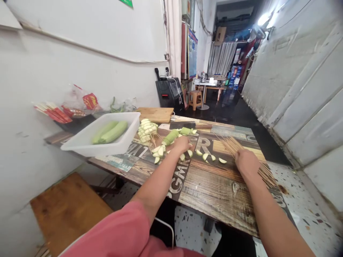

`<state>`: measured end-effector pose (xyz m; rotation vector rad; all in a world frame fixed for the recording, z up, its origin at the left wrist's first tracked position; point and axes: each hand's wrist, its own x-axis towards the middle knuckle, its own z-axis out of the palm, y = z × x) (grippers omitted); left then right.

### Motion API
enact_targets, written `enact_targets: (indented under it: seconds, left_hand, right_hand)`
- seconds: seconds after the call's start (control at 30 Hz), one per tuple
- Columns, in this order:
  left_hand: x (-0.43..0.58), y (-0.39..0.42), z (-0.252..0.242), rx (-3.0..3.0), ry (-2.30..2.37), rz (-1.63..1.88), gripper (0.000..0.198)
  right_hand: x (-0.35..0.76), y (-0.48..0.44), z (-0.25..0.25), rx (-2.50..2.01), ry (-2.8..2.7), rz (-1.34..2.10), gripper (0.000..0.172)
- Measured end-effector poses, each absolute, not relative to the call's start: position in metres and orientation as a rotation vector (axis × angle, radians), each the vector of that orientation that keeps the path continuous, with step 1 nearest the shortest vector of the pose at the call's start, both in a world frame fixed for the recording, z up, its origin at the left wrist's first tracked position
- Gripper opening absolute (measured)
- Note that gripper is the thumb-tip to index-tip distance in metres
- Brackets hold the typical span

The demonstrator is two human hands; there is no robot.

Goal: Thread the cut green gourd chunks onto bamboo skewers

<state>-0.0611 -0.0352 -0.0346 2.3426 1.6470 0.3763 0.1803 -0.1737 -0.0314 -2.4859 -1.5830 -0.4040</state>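
Observation:
My left hand (182, 144) is among the cut green squash pieces at the middle of the table, its fingers largely hidden or too small to read. Around it lie pale half-round slices (205, 157) and a sliced squash length (170, 137). My right hand (247, 162) rests on a spread bundle of thin wooden sticks (232, 145) at the right, fingers curled down; what they grip is hidden. Skewered slices (147, 130) are piled left of my left hand. A knife (182, 125) lies behind the squash.
A white plastic tub (100, 151) with two whole squashes (114, 132) stands at the left of the patterned table (211, 185). Behind are a cutting board (155, 114), bagged items (80, 103) and a black speaker-like box (170, 93). A wooden stool (71, 210) is lower left.

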Motion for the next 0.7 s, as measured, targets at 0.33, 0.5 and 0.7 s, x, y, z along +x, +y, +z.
enact_targets:
  seconds: [0.33, 0.5, 0.7]
  left_hand:
    - [-0.059, -0.036, -0.030, 2.364, 1.439, 0.463, 0.029]
    - [-0.051, -0.004, -0.024, 2.331, 1.813, 0.579, 0.036]
    - [-0.041, 0.043, -0.028, 2.565, 1.773, 0.271, 0.062]
  right_hand:
    - [0.147, -0.172, -0.025, -2.330, -1.521, -0.284, 0.028]
    - [0.147, -0.171, -0.030, -2.276, -1.568, -0.269, 0.026]
    - [0.148, -0.174, -0.030, -2.331, -1.546, -0.277, 0.026]
